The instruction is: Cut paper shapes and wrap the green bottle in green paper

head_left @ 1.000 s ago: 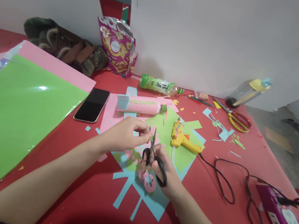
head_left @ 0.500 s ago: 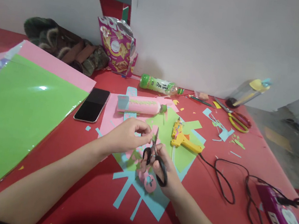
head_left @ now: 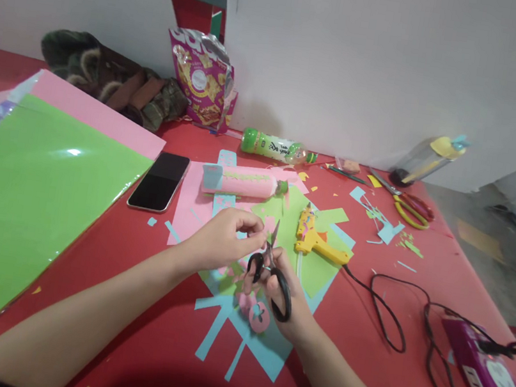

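My right hand is wrapped through the black handles of a pair of scissors, whose blades point away from me and stand slightly apart. Just left of the blades, my left hand is closed in a pinch; what its fingertips hold is too small to make out. Beneath both hands lie blue paper, green paper and pink paper, overlapping. A round pink paper piece rests below the scissors. Beyond my hands, a pink-wrapped bottle lies on its side.
A yellow glue gun lies right of my hands, its black cord running toward a purple power box. A phone and a green sheet are at left. A green-capped bottle and larger scissors lie farther back.
Both hands have shifted very slightly to the right along with the scissors. The scissor blades remain close to my left fingertips.
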Demonstrator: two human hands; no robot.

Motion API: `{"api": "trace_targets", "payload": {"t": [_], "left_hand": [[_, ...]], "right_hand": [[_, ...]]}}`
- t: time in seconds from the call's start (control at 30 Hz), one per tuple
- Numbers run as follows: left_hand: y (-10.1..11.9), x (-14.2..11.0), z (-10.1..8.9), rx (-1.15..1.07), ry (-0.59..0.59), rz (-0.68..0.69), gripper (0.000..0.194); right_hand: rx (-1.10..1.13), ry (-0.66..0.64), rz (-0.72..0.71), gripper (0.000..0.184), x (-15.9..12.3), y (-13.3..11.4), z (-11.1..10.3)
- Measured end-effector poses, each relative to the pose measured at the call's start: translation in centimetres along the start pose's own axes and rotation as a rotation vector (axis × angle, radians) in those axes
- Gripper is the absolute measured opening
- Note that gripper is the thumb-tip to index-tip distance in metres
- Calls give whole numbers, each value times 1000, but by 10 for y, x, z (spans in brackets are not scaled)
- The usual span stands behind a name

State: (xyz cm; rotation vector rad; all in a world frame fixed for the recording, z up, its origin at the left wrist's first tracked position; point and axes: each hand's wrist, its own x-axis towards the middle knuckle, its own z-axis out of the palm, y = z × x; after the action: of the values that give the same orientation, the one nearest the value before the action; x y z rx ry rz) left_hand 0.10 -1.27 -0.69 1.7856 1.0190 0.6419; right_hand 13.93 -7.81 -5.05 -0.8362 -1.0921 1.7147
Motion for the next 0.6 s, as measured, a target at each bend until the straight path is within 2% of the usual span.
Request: {"api": "trace_targets", "payload": {"t": [0.17, 0.43, 0.6], "left_hand": [[2, 0, 10, -78, 71, -4, 23], [4, -5, 20, -124, 156, -96, 21], [2, -6, 25, -147, 185, -104, 19]], "right_hand": [[-29, 26, -28, 35, -1, 4, -4], [-64, 48, -40, 36, 0, 1, -2], [-68, 28, -55, 35, 0, 3, -2]]}}
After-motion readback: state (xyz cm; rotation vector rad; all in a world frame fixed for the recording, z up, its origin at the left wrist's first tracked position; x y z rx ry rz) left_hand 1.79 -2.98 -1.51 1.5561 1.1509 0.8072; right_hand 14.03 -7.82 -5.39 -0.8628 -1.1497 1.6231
